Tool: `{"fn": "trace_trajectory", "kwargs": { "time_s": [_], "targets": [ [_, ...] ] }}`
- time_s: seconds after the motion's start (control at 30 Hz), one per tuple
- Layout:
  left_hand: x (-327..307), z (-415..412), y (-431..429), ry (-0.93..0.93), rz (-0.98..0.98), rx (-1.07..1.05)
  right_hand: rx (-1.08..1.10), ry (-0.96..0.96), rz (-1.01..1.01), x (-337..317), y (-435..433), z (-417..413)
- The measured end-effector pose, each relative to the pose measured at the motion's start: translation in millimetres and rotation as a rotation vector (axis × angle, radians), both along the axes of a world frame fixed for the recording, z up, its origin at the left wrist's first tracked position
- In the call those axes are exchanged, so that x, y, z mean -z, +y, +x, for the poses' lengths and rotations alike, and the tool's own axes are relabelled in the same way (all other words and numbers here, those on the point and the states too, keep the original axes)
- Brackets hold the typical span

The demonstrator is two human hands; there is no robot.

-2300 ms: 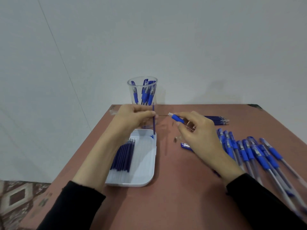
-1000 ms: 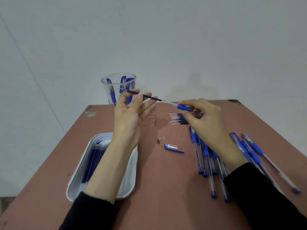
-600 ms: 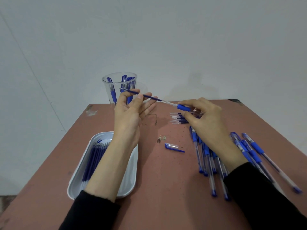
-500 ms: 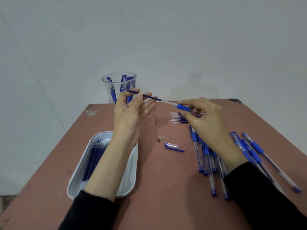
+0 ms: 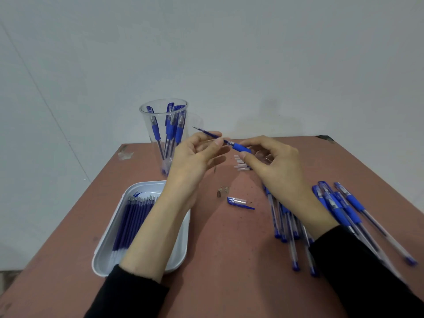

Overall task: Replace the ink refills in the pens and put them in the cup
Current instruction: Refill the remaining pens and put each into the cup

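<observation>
Above the far side of the table (image 5: 229, 249), just right of the cup (image 5: 146, 127), my left hand (image 5: 192, 157) pinches the refill (image 5: 207, 133), part-way into the barrel (image 5: 239, 148) my right hand (image 5: 275, 166) pinches by its blue grip; pushing off-line could bend it or jab my fingertip, I reckon.

The right hand (image 5: 273, 165) held a pen (image 5: 239, 148) by its blue grip, and the left hand (image 5: 195, 158) pinched the thin refill (image 5: 207, 133) sticking out of its front. A clear cup (image 5: 160, 115) with pens (image 5: 170, 129) stood behind the hands, and a white tray (image 5: 104, 255) of refills (image 5: 133, 219) lay on the left. A loose cap (image 5: 238, 201) lay between the tray and a pile of pens (image 5: 339, 210) on the brown table (image 5: 229, 260).
</observation>
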State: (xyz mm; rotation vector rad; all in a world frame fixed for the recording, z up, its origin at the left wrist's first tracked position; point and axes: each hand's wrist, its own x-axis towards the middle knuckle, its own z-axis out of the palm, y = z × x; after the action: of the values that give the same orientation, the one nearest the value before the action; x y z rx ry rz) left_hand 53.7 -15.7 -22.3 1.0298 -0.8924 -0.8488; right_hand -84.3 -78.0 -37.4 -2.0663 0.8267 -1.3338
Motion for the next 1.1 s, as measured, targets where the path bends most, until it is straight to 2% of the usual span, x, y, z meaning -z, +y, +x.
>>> {"fn": "trace_trajectory", "kwargs": {
  "time_s": [0.23, 0.43, 0.6, 0.73, 0.8, 0.93, 1.1],
  "targets": [
    [-0.4, -2.2, 1.1, -0.149, 0.035, 0.014, -0.092, -0.046, 0.148, -1.6, 4.6, 1.4],
    [-0.9, -0.2, 1.7, -0.280, 0.058, -0.027, -0.180, -0.176, 0.317, -5.4, 5.1, 0.8],
    [7.1, 9.1, -2.2, -0.718, 0.230, -0.121, -0.212, -0.309, 0.461, -8.9, 4.6, -1.1],
    [10.0, 12.8, 2.4, -1.109, 0.411, -0.042, -0.196, -0.331, 0.495, -9.3, 1.8, -2.3],
    [9.5, 13.0, 5.8, -1.223, 0.462, 0.021, -0.193, -0.329, 0.494, -9.0, 1.5, -2.5],
    [10.9, 12.2, 6.2, -1.312, 0.496, 0.062, -0.192, -0.313, 0.489, -7.8, 1.9, -1.7],
    [15.9, 12.0, 1.5, -1.325, 0.476, 0.067, -0.195, -0.302, 0.484, -7.5, 2.4, -2.5]
  ]
}}
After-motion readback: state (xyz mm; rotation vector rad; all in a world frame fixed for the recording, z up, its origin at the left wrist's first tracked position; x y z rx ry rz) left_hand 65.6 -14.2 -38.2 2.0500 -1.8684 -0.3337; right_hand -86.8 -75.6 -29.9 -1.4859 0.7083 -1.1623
